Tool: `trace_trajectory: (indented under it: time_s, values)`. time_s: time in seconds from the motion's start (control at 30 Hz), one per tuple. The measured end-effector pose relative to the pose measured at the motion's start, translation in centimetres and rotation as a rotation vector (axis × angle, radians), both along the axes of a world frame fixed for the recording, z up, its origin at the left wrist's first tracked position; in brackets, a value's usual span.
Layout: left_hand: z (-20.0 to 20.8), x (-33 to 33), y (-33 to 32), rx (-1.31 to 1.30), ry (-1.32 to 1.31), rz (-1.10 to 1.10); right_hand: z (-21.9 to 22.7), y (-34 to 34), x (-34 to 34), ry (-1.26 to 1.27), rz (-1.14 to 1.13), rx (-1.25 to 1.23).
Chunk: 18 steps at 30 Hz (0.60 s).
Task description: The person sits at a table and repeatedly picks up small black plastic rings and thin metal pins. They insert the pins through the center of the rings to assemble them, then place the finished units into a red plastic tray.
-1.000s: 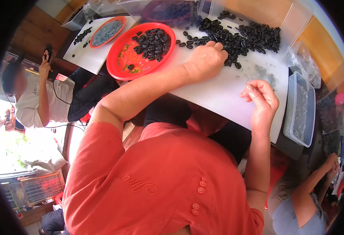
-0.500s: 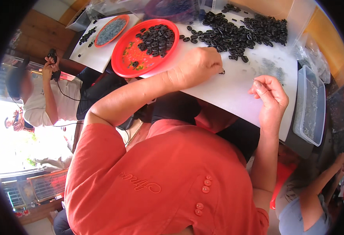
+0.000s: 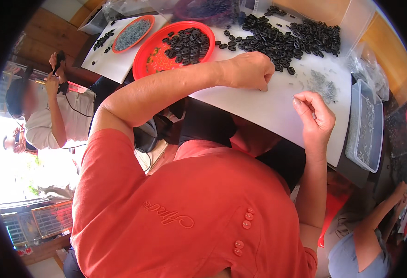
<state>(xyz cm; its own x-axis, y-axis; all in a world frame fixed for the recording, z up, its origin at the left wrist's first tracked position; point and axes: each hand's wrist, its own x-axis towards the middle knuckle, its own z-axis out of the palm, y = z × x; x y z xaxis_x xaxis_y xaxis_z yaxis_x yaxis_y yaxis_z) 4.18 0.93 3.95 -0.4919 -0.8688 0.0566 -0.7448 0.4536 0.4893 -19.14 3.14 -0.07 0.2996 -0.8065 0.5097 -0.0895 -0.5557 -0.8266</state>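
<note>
My left hand (image 3: 249, 71) is closed above the white board (image 3: 240, 103), its back toward me and its fingertips pointing down. Whatever it grips is hidden under the fingers. To the right, my right hand (image 3: 315, 116) is held up near the board's front edge, thumb and forefinger bent together in a pinch. Anything between those fingertips is too small to make out. Just beyond my left hand spreads a big heap of black oval parts with holes (image 3: 270, 39). Small clear pieces (image 3: 323, 85) lie scattered on the board beyond my right hand.
At left stands a red plate (image 3: 148, 65) of black parts, with an orange dish (image 3: 133, 34) of grey pieces farther back. A clear plastic tub (image 3: 365, 125) of small pieces borders the board's right side. One person (image 3: 50, 106) sits left, another (image 3: 363, 245) lower right.
My left hand has shifted slightly right; the small dark part that showed at its fingertips is now out of sight. My right hand has moved a little left and stays pinched.
</note>
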Motion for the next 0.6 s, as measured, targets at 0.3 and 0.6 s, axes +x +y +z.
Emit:
trace_trajectory:
  time_s: [0.3,0.6]
  values:
    - [0.1,-0.1,0.9,0.144,0.018,0.062,0.3,0.3,0.2,0.060,-0.017,-0.061]
    - [-0.7,1.0,1.8,-0.005,0.060,0.011,0.1,0.5,0.5,0.074,-0.032,-0.093]
